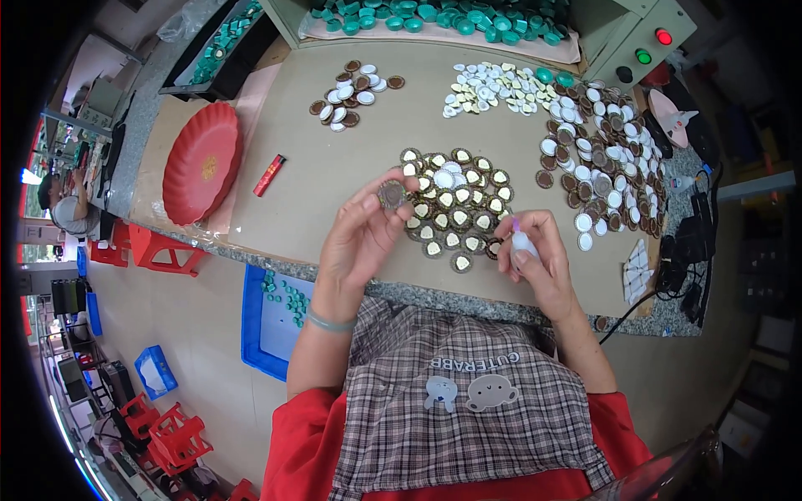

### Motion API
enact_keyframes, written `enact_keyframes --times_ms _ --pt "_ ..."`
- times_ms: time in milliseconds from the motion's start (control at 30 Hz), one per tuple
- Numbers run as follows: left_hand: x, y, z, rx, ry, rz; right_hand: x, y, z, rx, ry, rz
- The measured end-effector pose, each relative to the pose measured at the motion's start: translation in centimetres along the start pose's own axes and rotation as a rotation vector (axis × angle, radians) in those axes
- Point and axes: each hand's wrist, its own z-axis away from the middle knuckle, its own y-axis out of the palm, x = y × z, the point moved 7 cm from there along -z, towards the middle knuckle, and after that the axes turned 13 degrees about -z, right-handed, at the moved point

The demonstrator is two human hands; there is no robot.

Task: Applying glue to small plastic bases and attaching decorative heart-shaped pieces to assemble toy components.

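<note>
Raised over the worktable, my left hand (361,234) pinches a small round brown disc (392,195) with a scalloped edge. To its right, my right hand (547,271) has its fingers wrapped round a small white squeeze bottle (524,244) with a purple tip. Between and just beyond the two hands lies a cluster of brown scalloped discs (459,219), many with a cream piece in the middle. A few white oval pieces (444,179) rest on top of that cluster. The bottle's tip is close to the cluster's right edge.
Loose brown and white discs (616,190) are heaped at the right, near black cables (689,242). Small cream and white pieces (493,88) lie farther back, below a machine opening with green cups (464,23). A red scalloped tray (188,179) and a red tube (269,175) sit left.
</note>
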Motion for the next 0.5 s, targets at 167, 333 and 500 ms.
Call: enact_keyframes --times_ms 167,333,500 --pt "2.5 1.6 1.4 0.087 -0.084 0.097 2.3 0.2 -0.4 0.023 -0.171 0.219" --pt "3.8 2.5 2.0 0.059 -0.134 0.006 2.9 -0.2 0.0 -0.127 -0.107 -0.002" --pt "4.3 2.9 2.1 0.057 -0.134 -0.046 3.9 0.1 0.1 -0.175 -0.300 -0.037"
